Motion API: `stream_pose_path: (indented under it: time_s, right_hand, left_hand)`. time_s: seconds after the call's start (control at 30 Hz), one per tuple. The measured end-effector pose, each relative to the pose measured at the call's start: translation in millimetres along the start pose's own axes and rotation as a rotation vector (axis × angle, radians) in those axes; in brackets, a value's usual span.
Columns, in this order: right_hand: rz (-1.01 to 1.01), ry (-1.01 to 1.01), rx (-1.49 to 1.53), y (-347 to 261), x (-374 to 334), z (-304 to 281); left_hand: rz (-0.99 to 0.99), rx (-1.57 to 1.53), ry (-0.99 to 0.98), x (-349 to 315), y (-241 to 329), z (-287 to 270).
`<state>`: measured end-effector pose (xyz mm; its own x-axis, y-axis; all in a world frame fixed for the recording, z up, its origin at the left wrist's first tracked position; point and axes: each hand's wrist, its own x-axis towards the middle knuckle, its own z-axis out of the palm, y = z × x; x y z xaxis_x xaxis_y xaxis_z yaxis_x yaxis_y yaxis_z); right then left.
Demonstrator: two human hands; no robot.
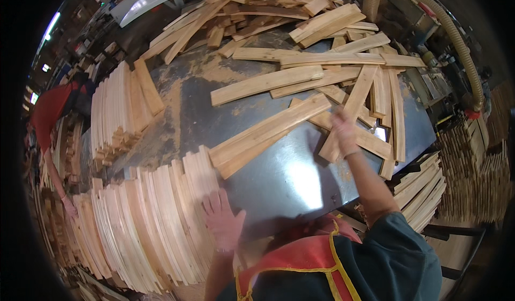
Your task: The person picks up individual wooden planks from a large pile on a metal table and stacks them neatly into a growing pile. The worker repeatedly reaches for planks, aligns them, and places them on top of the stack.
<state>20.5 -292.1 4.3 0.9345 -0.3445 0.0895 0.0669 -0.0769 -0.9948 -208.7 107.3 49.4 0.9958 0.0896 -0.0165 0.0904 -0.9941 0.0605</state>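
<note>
A pale, narrow wooden plank (pixel 361 90) with faint grain is seen right of centre, laid slantwise over other planks on a dark, shiny table (pixel 252 186). It is overlapped by the blurred right hand (pixel 344 131); how tightly its fingers are closed cannot be told. The left hand (pixel 221 220) is spread wide, palm down, beside a row of upright boards (pixel 155 220), lower left.

the counter (pixel 260 194) looks like dark sheet metal, smooth and glossy where light glares off it, dulled by powdery, matt sawdust (pixel 206 71). the stacked slats (pixel 142 215) and loose planks (pixel 263 135) are pale, bare wood, matt, with visible grain. the apron (pixel 292 255) is matt red cloth, the sleeve (pixel 399 247) dark cloth; the hose (pixel 476 89) looks like ribbed plastic.
</note>
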Motion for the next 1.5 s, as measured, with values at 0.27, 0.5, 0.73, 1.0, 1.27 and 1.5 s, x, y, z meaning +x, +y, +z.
stream_pose_path:
  time_s: [0.27,0.5,0.73,1.0,1.27,1.5]
  right_hand:
    - [0.652,0.237,0.044,53.4,163.8,-120.9]
    - [0.385,-0.103,0.241,-50.0,168.7,-70.4]
    - [0.608,0.044,0.352,22.9,80.8,2.0]
    - [0.633,-0.316,0.347,22.3,-17.5,32.2]
    - [0.469,-0.928,-0.376,-4.3,-266.1,130.5]
    - [-0.207,-1.077,-0.478,1.2,-164.7,125.8]
  left_hand:
    - [0.328,0.204,-0.143,200.2,64.1,30.2]
    - [0.110,0.049,-0.619,221.7,91.6,12.6]
    - [-0.131,-0.560,-0.731,111.5,110.5,13.2]
    - [-0.229,-1.227,-0.635,-53.4,49.1,24.4]
    - [-0.278,-0.329,0.022,-121.9,8.3,26.4]
    - [-0.165,0.000,0.024,-130.9,9.7,39.1]
